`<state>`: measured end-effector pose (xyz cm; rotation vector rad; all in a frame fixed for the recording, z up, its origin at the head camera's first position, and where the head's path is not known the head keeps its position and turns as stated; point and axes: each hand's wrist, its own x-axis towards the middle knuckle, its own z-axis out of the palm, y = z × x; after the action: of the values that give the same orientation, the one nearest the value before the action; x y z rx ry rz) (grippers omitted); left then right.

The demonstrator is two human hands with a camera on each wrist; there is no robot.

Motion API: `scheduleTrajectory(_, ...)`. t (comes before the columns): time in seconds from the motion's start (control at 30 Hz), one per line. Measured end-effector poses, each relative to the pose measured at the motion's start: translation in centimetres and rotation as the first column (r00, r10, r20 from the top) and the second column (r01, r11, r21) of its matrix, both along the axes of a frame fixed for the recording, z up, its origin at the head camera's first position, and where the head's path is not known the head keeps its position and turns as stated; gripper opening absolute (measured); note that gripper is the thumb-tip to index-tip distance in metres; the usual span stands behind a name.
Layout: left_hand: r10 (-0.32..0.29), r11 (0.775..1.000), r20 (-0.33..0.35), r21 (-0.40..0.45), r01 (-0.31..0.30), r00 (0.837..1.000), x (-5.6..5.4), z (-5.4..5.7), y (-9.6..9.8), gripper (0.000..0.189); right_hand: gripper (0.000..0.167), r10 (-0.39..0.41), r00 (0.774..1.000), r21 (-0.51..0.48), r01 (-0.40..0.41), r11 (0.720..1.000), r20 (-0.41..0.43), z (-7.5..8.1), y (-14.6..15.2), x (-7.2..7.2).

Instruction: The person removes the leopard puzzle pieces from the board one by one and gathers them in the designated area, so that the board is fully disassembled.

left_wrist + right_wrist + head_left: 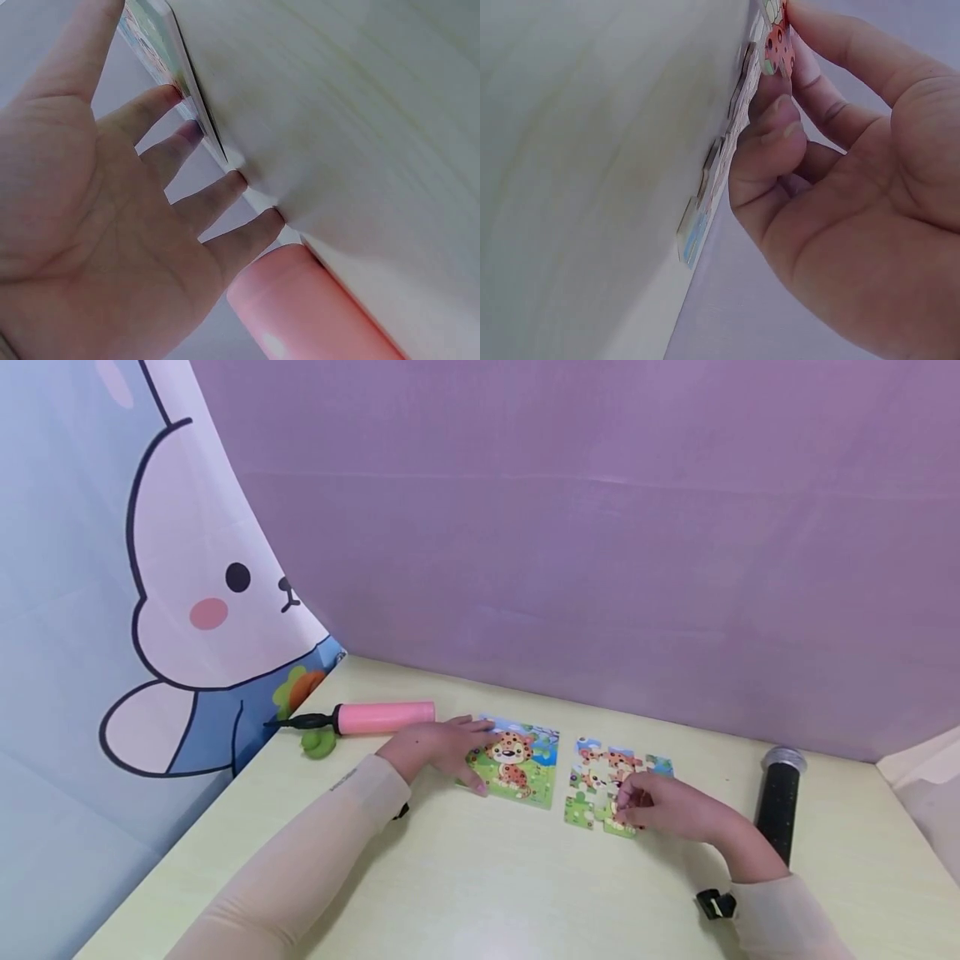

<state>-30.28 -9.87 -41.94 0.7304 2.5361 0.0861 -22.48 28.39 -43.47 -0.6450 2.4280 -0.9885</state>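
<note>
A square leopard picture board lies flat on the table. My left hand spreads its straight fingers over the board's left side; the left wrist view shows the fingertips close to its edge. To the right, several jigsaw pieces of a similar leopard picture lie partly joined, with gaps between some. Over their right side, my right hand pinches a red spotted jigsaw piece between thumb and fingers, the other fingers curled. A blue-topped piece sits at the group's upper right. My right fingers hide part of the group.
A pink hand pump with a black nozzle lies left of the board, near my left hand. Beside it sits a small green toy duck. A black cylinder with a silvery end lies right of my right hand. A purple curtain hangs behind the table.
</note>
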Motion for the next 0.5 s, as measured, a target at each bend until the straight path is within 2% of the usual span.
scheduleTrajectory(0.2, 0.001, 1.0, -0.011, 0.0, -0.001, 1.0, -0.07, -0.06, 0.0, 0.107, 0.021, -0.022, 0.998, 0.028, 0.024, 0.999, -0.056, -0.02, -0.31, -0.28)
scheduleTrajectory(0.5, 0.006, 1.0, 0.008, 0.004, -0.006, 1.0, -0.11, 0.03, 0.03, 0.107, 0.025, -0.073, 0.997, 0.054, 0.075, 0.996, -0.037, 0.77, -0.92, 0.28)
